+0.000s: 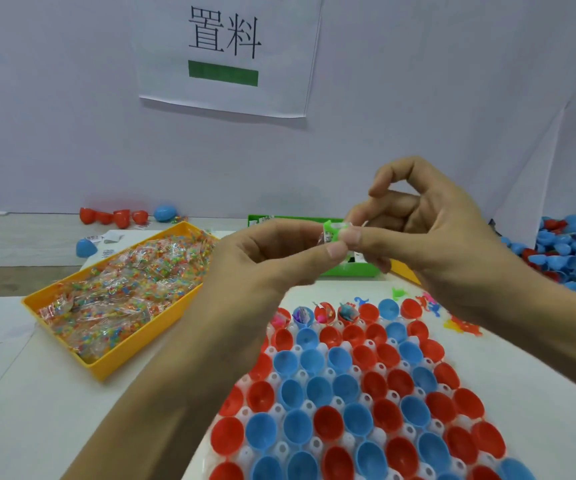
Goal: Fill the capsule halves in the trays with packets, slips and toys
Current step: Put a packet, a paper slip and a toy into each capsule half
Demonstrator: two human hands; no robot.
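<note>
- Capsule halves [331,386], red and blue, sit open side up in a white tray [314,448] on the bench [37,393], in front of the person and under the raised hands.
- Only the far row is started: about four halves [317,313] at its left end hold small colourful contents, too small to name; the rest of that row and every nearer row in view look empty. My judgement is that the task is at an early stage, with nearly the whole tray left.
- Above the far end of the tray, a small green toy [332,231], with what looks like a white slip against it, is held between both hands.
- Left hand [262,258]: thumb and forefinger pinch the toy from the left, fingers [335,250] clamped on it.
- Right hand [428,230]: thumb and a finger pinch the same toy from the right; the other fingers are curled loosely above it.
- Left of the tray, a yellow bin [106,362] holds clear packets [127,285] of multicoloured beads.
- Behind the hands, a green bin [352,270] is mostly hidden; its contents cannot be told.
- Loose small toys [453,322] lie on the bench just right of the tray's far end.
- A heap of spare capsule halves [567,251] lies at far right, a few more [117,216] along the wall.
- A paper sign [226,53] hangs on the wall.
</note>
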